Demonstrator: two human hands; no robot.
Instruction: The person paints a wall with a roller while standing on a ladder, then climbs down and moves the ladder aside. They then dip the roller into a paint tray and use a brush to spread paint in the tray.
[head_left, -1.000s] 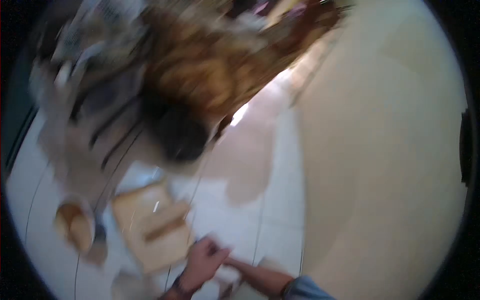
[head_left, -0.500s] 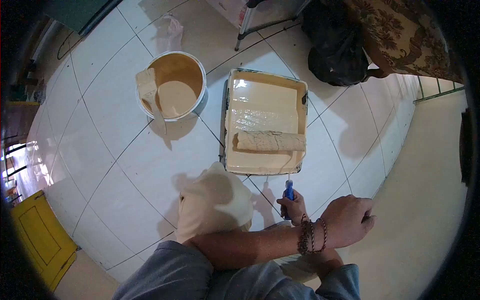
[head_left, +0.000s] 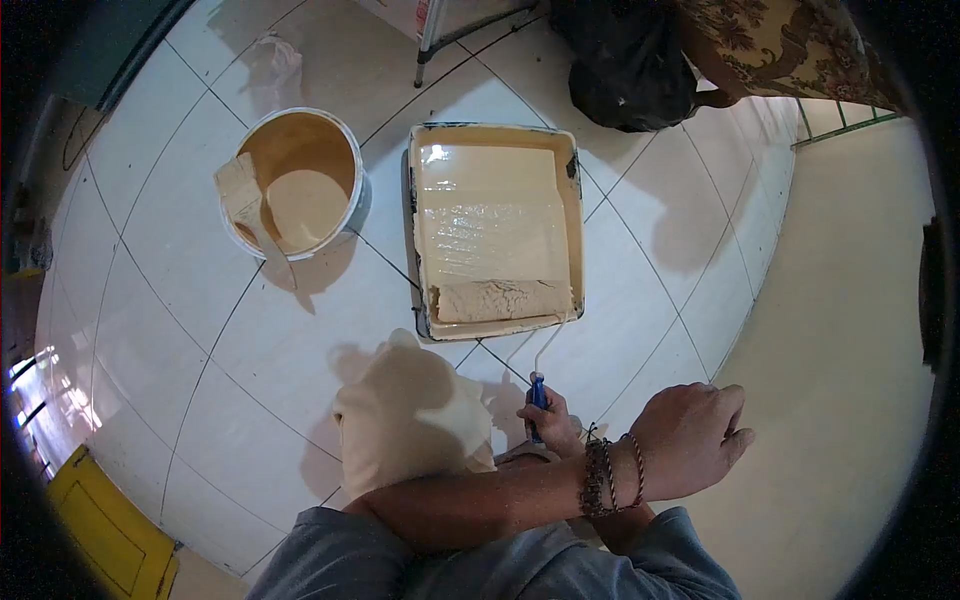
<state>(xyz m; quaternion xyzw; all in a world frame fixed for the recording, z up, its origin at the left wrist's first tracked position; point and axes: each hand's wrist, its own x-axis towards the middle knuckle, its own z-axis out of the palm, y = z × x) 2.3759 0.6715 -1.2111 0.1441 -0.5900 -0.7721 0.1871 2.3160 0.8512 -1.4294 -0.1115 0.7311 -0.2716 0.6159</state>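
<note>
My right hand (head_left: 552, 418) is closed around the blue handle of a paint roller (head_left: 505, 301). The roller's sleeve, coated in cream paint, lies across the near end of a paint tray (head_left: 413, 240). Wet cream paint covers the tray's bottom, with a rippled patch in the middle. Crossing over my right forearm, my left arm wears dark braided bracelets. My left hand (head_left: 690, 440) is at the right, back of the hand up, fingers curled and nothing visible in them. A paint bucket (head_left: 358, 185) with cream paint stands left of the tray, a paint-covered brush (head_left: 240, 190) resting on its rim.
White floor tiles (head_left: 290, 370) lie under everything. A black plastic bag (head_left: 630, 85) and a patterned cloth (head_left: 790, 50) are at the upper right. A metal stand leg (head_left: 425, 50) is beyond the tray. A cream wall (head_left: 820, 330) rises at right, and a yellow panel (head_left: 110, 525) is lower left.
The roller has moved toward me, down to the tray's near edge, and my right hand has drawn back with it. The whole view has shifted a little.
</note>
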